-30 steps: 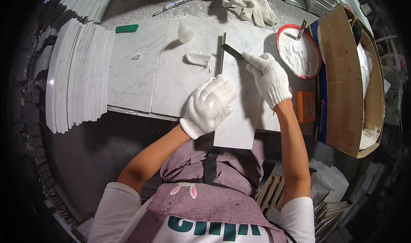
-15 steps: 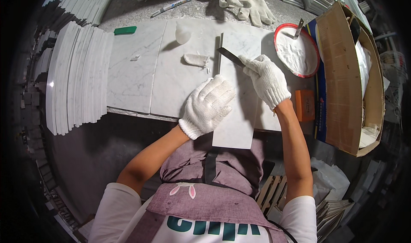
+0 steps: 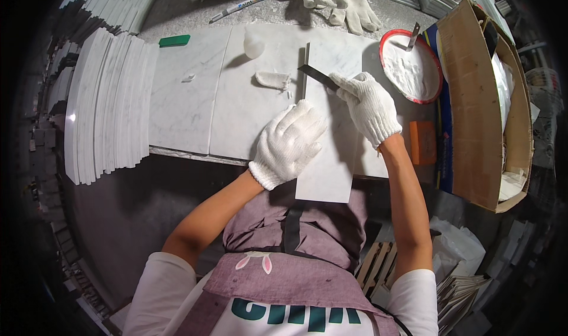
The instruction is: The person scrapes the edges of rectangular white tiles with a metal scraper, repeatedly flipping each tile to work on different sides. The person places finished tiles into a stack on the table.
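Note:
A narrow white marble tile [image 3: 325, 170] lies lengthwise before me, its near end sticking out past the table edge. My left hand [image 3: 288, 139], in a white knit glove, rests flat over the tile's left side with the fingers stretched out. Pinched in my gloved right hand [image 3: 368, 108] is a dark flat scraper blade [image 3: 318, 78], which slants across the tile's upper part. Its tip reaches over the left edge. Beyond my left hand are a cut-off glove fingertip [image 3: 273, 80] and a small translucent bottle [image 3: 254, 45].
A red-rimmed bowl of white paste [image 3: 411, 75] with a metal blade in it stands at the right, near an orange block [image 3: 422, 142] and a cardboard box [image 3: 479, 111]. Stacked tiles [image 3: 109, 105] fill the left. A green block [image 3: 174, 40], marker [image 3: 238, 8] and spare gloves [image 3: 349, 7] lie farther back.
The blade tip has shifted slightly left over the tile's edge. My left hand stays on the tile, and the whole view has moved a little.

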Tool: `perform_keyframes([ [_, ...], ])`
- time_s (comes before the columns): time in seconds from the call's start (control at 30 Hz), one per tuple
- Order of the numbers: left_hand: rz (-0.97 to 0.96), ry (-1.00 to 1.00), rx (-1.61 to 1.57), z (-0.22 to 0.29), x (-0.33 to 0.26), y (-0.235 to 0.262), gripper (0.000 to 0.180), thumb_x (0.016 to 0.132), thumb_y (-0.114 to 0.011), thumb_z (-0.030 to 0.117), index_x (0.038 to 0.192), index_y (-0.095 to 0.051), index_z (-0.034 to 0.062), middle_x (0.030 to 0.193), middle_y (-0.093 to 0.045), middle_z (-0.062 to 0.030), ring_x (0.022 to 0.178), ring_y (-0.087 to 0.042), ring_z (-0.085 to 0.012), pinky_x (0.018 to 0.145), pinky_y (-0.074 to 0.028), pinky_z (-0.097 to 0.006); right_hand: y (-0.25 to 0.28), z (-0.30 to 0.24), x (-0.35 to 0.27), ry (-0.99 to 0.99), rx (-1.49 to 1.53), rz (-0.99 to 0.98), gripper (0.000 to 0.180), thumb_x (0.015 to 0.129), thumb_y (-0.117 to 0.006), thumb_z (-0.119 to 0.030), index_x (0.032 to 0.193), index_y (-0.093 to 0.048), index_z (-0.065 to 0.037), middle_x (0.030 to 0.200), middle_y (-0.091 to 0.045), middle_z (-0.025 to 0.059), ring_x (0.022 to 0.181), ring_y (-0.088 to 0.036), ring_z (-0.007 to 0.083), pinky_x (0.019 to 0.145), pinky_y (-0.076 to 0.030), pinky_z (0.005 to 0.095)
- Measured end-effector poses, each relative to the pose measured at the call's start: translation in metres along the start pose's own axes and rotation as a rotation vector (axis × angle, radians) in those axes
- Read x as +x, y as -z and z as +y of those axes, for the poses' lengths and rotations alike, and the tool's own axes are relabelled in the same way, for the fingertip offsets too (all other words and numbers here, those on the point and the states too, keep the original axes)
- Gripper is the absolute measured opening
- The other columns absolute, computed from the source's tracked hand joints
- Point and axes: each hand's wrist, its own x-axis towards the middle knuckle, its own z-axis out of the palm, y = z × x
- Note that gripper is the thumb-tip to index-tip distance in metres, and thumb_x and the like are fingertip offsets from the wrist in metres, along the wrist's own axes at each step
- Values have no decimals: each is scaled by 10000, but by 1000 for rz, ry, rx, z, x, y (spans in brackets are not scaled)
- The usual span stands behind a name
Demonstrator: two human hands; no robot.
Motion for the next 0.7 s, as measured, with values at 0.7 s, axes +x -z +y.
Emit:
perform_keyframes([
  [0.7, -19, 0, 51, 1, 0, 2, 347, 905, -671, 243, 1204, -701, 70, 1325, -633, -134, 1316, -528, -371, 1094, -440, -506, 0, 7, -1, -39, 75, 14, 301, 962, -622, -133, 1236, -739, -174, 943, -675, 120, 898, -670, 304, 809, -529, 390],
])
